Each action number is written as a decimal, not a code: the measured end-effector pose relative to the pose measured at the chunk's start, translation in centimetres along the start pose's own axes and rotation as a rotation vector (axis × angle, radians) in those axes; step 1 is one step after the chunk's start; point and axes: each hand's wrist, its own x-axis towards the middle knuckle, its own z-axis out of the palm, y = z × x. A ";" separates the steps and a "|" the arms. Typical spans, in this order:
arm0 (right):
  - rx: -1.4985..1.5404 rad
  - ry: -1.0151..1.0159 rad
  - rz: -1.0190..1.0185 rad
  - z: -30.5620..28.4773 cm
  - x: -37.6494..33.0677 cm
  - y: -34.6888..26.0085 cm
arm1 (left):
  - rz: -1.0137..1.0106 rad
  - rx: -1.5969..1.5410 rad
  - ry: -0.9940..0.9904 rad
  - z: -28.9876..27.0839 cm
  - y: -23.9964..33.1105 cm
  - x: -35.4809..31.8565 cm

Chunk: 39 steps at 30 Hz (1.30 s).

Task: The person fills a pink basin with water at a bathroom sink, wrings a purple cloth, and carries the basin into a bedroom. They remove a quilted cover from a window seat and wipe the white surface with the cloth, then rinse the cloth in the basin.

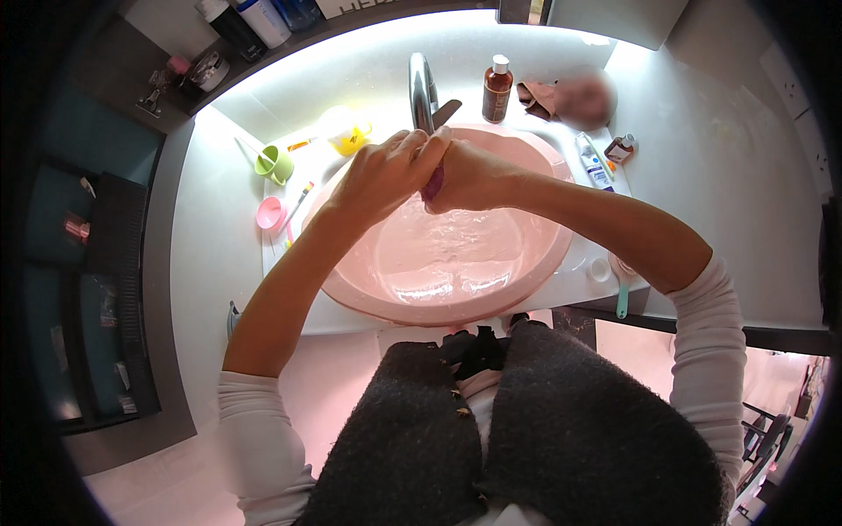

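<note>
Both my hands meet over the far side of a pink basin (561, 250), just below the chrome faucet (421, 83). Ripples cross the water (456, 241) inside the basin. My right hand (474, 178) is closed around a small purple thing (432, 182), its lower part showing below the fingers; I cannot make out its kind. From the left, my left hand (386, 171) has its fingers bent in against the right hand and the purple thing. Its thumb and fingertips are partly hidden, so what it grips is unclear.
Left of the basin stand a green cup (275, 165), a pink cup (271, 213) and a yellow cup (351, 140). A brown bottle (496, 95) is behind; a tube (595, 162), small dark bottle (620, 149) and green-handled brush (623, 300) lie right. A shelf (351, 31) overhangs the back.
</note>
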 end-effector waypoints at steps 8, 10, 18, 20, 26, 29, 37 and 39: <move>-0.659 0.315 -0.143 0.1 0.5 1.2 | -0.504 -0.088 -0.334 -0.8 2.4 2.0; -0.795 0.327 -0.210 -0.3 0.7 1.2 | -0.586 -0.174 -0.312 -0.6 2.3 2.3; -0.978 0.464 -0.515 -0.2 2.6 4.1 | -0.872 -1.064 -0.264 1.7 1.4 1.2; -1.037 0.535 -0.564 -0.2 3.4 4.3 | -0.974 -1.123 -0.344 1.3 0.5 1.3; -0.571 0.499 -0.317 -0.4 2.4 2.0 | -0.945 -1.169 -0.540 -0.9 -0.7 1.8; -0.212 -0.050 -0.053 1.1 2.8 6.1 | -1.071 -1.292 -0.677 2.8 -0.6 -1.8; -0.098 0.068 0.088 -2.5 -0.6 8.0 | -0.680 -0.537 -0.791 1.6 -2.0 -5.2; 0.117 0.254 0.099 -2.6 -0.2 8.1 | -0.848 -0.852 -0.597 0.7 -2.7 -4.6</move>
